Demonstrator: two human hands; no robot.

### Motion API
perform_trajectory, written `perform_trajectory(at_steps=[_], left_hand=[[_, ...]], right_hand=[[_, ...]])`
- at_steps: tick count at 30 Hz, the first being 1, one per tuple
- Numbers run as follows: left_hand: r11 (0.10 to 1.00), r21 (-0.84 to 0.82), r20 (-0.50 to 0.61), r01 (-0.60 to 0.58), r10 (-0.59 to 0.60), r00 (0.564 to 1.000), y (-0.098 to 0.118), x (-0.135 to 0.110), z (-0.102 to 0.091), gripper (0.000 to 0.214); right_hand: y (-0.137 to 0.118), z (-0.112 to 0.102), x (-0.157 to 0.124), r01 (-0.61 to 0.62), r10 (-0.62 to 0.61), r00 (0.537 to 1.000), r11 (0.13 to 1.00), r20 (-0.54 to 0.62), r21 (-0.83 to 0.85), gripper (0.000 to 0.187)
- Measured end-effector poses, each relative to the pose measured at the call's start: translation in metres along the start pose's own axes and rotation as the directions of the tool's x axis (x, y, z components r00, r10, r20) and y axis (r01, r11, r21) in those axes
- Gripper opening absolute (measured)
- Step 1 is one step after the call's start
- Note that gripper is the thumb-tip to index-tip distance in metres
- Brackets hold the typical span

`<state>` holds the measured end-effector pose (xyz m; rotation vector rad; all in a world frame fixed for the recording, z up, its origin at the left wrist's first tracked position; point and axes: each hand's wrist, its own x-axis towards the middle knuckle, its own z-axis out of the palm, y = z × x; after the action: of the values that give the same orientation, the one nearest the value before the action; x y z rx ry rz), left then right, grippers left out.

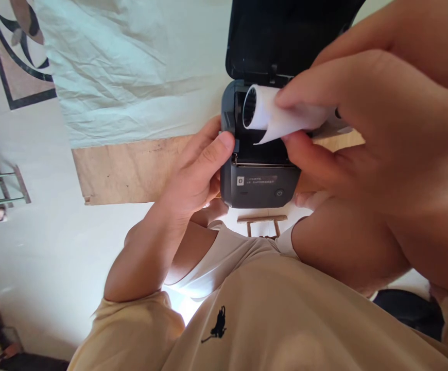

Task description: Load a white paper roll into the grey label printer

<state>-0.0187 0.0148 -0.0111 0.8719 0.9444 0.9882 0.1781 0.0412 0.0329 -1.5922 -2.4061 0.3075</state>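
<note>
A small black label printer [260, 188] is in front of me, its lid [286, 41] swung up and its paper bay exposed. My left hand [201, 165] grips the printer's left side, the thumb resting on the rim of the bay. Over the bay, my right hand [347, 118] pinches a white paper roll [286, 111] between thumb and fingers. The roll's hollow core faces left, and a loose paper edge hangs below it. Its right end is largely hidden by my fingers. A power button and a small label show on the printer's front.
A pale wrinkled cloth [131, 67] covers part of a wooden board [131, 172] beyond my left hand. A small wooden stool or frame [262, 220] stands below the printer. A rack [3, 188] is at the far left on the pale floor [62, 247].
</note>
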Motion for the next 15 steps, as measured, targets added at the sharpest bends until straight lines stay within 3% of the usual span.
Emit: perform_trajectory(at_steps=[2,4,8,10,15], left_hand=[[1.0,0.023,-0.008,0.01,-0.01,1.0,0.001,-0.001,0.0,0.037],[0.999,0.042,-0.037,0.03,-0.029,0.999,0.001,-0.001,0.002,0.039],[1.0,0.01,-0.056,0.003,-0.003,0.998,-0.002,0.0,0.002,0.036],[0.999,-0.037,-0.01,-0.012,0.011,1.0,-0.004,0.001,-0.001,0.034],[0.997,-0.062,0.104,-0.033,0.04,0.994,-0.007,-0.001,-0.008,0.036]], right_hand=[[0.003,0.003,0.0,0.134,-0.141,0.987,0.987,-0.075,-0.091,0.041],[0.003,0.004,0.0,0.185,-0.209,0.97,0.967,-0.125,-0.177,0.041],[0.001,0.004,-0.004,0.169,-0.181,0.981,0.974,-0.07,-0.148,0.042],[0.003,0.004,-0.007,0.245,-0.25,0.968,0.963,-0.033,-0.117,0.043],[0.01,0.009,-0.007,0.53,-0.522,0.833,0.848,-0.182,-0.004,0.025]])
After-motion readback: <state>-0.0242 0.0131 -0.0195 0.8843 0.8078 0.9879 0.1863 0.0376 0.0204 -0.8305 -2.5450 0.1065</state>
